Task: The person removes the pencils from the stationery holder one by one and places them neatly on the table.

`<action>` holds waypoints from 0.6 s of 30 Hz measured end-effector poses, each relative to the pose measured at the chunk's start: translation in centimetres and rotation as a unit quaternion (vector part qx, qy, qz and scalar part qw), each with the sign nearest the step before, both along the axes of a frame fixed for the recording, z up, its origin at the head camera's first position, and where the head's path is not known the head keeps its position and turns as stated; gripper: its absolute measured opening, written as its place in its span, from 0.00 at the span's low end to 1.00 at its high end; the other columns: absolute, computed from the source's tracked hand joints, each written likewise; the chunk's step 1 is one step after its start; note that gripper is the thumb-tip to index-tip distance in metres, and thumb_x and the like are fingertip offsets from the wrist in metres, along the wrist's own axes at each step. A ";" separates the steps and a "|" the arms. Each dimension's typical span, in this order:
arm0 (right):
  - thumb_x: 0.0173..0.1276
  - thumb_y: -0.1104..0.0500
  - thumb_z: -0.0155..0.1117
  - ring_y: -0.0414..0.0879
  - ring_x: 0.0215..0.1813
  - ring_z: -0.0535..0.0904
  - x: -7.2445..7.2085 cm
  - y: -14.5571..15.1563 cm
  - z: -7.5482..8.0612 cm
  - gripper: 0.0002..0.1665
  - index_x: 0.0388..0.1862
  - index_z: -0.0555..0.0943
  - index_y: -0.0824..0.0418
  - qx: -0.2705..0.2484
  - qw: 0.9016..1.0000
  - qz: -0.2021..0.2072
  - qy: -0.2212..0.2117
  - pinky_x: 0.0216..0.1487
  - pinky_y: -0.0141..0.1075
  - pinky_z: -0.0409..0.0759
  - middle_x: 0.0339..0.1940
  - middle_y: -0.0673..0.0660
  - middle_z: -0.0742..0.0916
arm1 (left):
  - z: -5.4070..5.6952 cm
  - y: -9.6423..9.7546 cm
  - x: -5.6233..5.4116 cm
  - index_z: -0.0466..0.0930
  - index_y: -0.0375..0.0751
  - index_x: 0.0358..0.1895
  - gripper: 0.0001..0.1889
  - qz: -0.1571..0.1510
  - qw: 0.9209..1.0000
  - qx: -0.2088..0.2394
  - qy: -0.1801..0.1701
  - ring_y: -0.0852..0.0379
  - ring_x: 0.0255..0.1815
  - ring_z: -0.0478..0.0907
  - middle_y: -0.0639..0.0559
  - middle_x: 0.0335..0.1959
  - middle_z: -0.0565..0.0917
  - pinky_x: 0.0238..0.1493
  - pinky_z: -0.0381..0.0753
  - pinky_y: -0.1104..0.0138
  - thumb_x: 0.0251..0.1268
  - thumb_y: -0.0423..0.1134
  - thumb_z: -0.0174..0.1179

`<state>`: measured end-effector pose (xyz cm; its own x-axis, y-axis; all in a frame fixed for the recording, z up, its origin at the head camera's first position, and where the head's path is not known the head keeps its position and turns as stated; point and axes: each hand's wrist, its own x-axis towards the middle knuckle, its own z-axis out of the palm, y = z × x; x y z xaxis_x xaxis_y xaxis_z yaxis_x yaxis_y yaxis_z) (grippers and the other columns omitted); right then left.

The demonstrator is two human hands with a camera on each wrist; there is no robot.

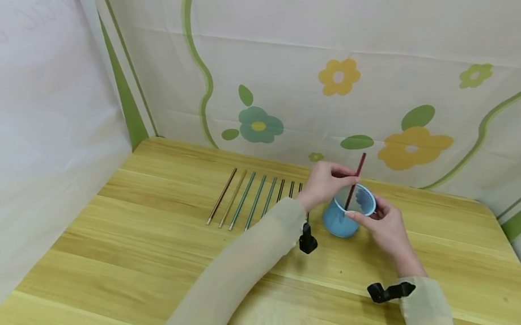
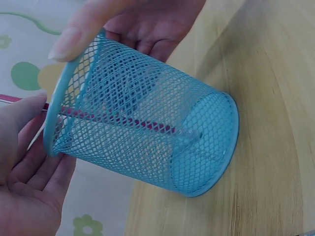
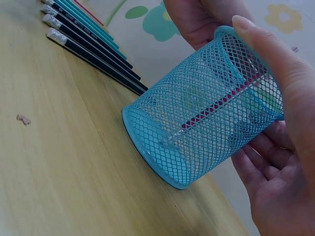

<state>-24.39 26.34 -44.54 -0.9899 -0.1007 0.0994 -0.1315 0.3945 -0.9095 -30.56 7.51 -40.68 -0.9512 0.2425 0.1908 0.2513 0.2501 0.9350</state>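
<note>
A dark red pencil (image 1: pixel 362 163) is pinched by my left hand (image 1: pixel 325 185) between thumb and fingers. Its lower part is inside a light blue mesh pen holder (image 1: pixel 339 222), and its silver end shows through the mesh near the base. In the left wrist view the pencil (image 2: pixel 11 98) leans against the holder's rim. My right hand (image 1: pixel 388 230) grips the holder from the right, thumb at the rim and fingers round the far side. The holder (image 3: pixel 162 132) stands on the wooden table.
Left of the holder lies a row of pencils: a brown one (image 1: pixel 222 195), a tan one (image 1: pixel 232 199), several teal ones (image 1: pixel 242 201) and several black ones (image 3: pixel 93 54). My left forearm (image 1: pixel 242 269) partly covers the row. A printed cloth (image 1: pixel 275 73) hangs behind the wooden table (image 1: pixel 146 258).
</note>
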 end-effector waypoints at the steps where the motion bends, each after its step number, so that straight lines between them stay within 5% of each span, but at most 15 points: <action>1: 0.70 0.56 0.73 0.60 0.63 0.74 0.0 0.0 0.1 0.40 0.74 0.68 0.69 0.001 1.000 -0.001 0.000 0.50 0.18 0.76 0.66 0.69 0.78 | 0.0 0.0 0.0 0.91 0.45 0.46 0.10 -0.001 1.000 0.010 0.000 0.69 0.38 0.81 0.63 0.37 0.87 0.40 0.82 0.75 0.66 0.44 0.71; 10: 0.69 0.53 0.74 0.58 0.62 0.76 -0.2 0.2 -0.5 0.42 0.74 0.68 0.68 -0.004 1.000 -0.004 0.003 0.51 0.19 0.77 0.64 0.68 0.79 | 0.7 -0.3 -0.1 0.90 0.44 0.48 0.11 0.019 0.994 0.105 -0.007 0.66 0.40 0.83 0.61 0.37 0.87 0.45 0.85 0.69 0.67 0.45 0.70; 18: 0.67 0.53 0.75 0.40 0.55 0.78 0.0 0.0 -0.2 0.44 0.75 0.68 0.69 -0.003 1.000 -0.005 0.009 0.51 0.19 0.77 0.64 0.68 0.79 | 2.1 -0.8 -0.4 0.87 0.33 0.48 0.11 0.013 0.967 0.253 -0.009 0.52 0.35 0.88 0.48 0.37 0.87 0.42 0.89 0.63 0.68 0.36 0.68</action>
